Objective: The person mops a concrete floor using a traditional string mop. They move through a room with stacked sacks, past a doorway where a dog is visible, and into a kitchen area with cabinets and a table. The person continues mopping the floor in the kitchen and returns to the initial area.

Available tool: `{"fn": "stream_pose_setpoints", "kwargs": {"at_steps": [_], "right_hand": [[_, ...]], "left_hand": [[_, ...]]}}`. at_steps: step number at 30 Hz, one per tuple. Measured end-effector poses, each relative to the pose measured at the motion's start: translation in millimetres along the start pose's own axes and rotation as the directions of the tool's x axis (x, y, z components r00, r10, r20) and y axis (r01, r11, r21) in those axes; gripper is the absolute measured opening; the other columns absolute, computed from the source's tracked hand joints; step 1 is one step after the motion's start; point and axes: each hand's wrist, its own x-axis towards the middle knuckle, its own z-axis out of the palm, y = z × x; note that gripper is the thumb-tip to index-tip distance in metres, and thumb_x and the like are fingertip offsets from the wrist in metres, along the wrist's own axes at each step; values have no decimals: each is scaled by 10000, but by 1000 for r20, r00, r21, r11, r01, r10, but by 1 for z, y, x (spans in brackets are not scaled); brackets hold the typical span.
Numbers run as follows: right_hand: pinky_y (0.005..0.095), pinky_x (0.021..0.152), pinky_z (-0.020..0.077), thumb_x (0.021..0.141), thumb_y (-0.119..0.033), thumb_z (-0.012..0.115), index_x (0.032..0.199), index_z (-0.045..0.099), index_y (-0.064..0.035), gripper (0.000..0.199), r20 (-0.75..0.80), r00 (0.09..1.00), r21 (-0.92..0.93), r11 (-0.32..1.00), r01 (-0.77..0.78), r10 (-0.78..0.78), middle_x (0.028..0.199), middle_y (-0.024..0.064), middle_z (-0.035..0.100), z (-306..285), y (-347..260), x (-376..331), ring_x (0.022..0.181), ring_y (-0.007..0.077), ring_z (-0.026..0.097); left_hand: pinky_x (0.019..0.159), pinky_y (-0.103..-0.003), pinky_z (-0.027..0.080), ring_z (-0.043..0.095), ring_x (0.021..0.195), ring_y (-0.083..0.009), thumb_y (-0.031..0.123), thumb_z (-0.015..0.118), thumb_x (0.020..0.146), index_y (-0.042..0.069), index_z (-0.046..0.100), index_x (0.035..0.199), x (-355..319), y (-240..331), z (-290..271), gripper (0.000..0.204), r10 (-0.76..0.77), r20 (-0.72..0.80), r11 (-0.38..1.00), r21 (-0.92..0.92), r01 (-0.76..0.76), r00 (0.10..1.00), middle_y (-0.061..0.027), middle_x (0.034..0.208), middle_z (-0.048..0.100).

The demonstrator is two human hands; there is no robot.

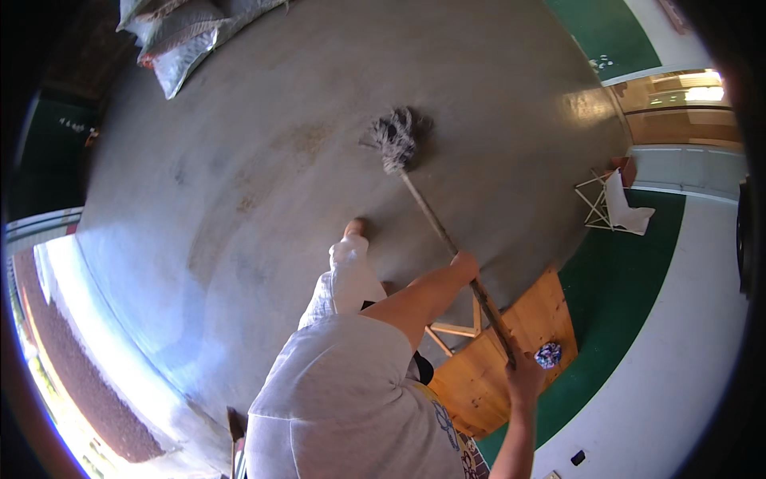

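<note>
Both hands (465,264) (524,377) on mop handle (455,247)

Few grey-silver plastic sacks (185,36), bulky and soft in shape, lie piled at top left edge of the grey floor (263,160), close to dark wall.

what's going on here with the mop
A person is holding a mop with both hands. The left hand grips the wooden handle partway down and the right hand holds its top end. The stringy mop head rests on the grey concrete floor ahead of the person's foot. A wooden table stands beside them, and a folding chair sits farther off.
</note>
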Motion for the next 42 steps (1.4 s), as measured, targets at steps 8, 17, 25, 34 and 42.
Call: {"fn": "stream_pose_setpoints", "kwargs": {"at_steps": [8, 17, 25, 34, 42], "right_hand": [[387, 564, 479, 693, -197, 706, 1123, 632, -203, 436, -128, 942, 287, 898, 334, -310, 676, 104, 616, -65, -3, 139, 625, 279, 609], [411, 610, 462, 741, -181, 637, 1181, 591, -263, 450, -30, 766, 336, 716, 612, -642, 717, 116, 592, -48, -73, 327, 671, 297, 593], [391, 560, 483, 791, -137, 566, 1027, 641, -167, 250, -43, 471, 186, 456, 870, -881, 673, 85, 612, -55, -67, 453, 628, 258, 625], [387, 545, 472, 808, -162, 566, 1016, 663, -227, 239, -53, 510, 122, 502, 857, -858, 667, 89, 580, -126, 102, 578, 647, 248, 621], [378, 594, 461, 771, -133, 591, 1027, 680, -254, 297, -108, 733, 48, 733, 679, -672, 682, 82, 555, -204, 317, 729, 668, 257, 590]], "left_hand": [[682, -456, 523, 643, 872, -260, 217, 723, 686, 172, 717, 938, 7, -113, -48, 256, -286, 39, 958, -20, 287, 958, -70, 911, 676], [786, -427, 524, 620, 981, -272, 288, 686, 703, 188, 713, 924, -64, -256, -54, 244, -604, 36, 792, -87, 604, 796, -82, 997, 665], [821, -397, 506, 596, 975, -278, 234, 743, 621, 173, 687, 885, -41, -276, -42, 277, -814, 25, 527, -389, 755, 581, -92, 995, 639], [700, -410, 498, 617, 788, -296, 220, 779, 578, 131, 658, 761, 156, -204, -147, 237, -829, -116, 448, -723, 525, 548, -101, 818, 624], [796, -389, 439, 599, 840, -272, 269, 821, 552, 137, 648, 707, 432, -179, -299, 267, -727, -157, 589, -644, 488, 669, -71, 776, 641]]}}
